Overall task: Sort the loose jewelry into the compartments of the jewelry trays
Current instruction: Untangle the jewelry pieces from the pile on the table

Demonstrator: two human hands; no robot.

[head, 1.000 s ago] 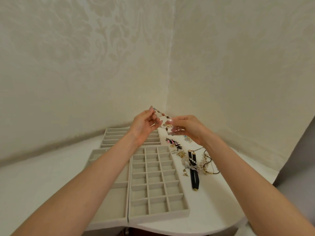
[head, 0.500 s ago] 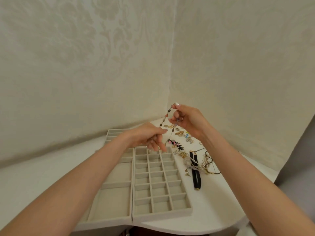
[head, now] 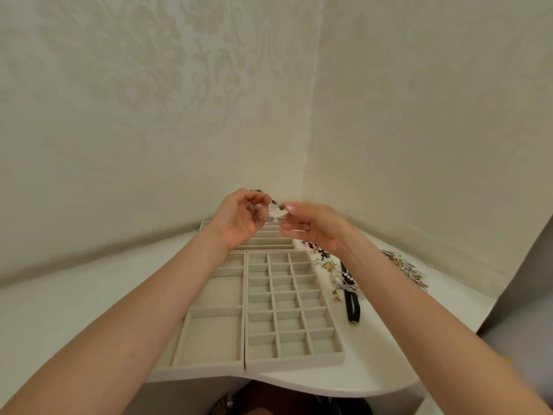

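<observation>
The person is holding a bead string [head: 280, 207] up in the air at 12 o'clock, above the far tray with long slots [head: 270, 241]. The left hand [head: 239, 218] is curling its fingers round most of the beads. The right hand [head: 311, 229] is pinching the other end, so the string is running side to side, from 9 to 3 o'clock. Closer in, at 6 o'clock from the hands, the tray with small boxes [head: 291, 345] and the tray with big boxes [head: 209, 339] are lying side by side on the white counter [head: 59, 310]. I think the string is going down into a slot next, and nothing is blocking the way. At 2 o'clock, a pile of loose jewelry [head: 327, 265] and a black strap [head: 349, 304] are lying beside the trays.
</observation>
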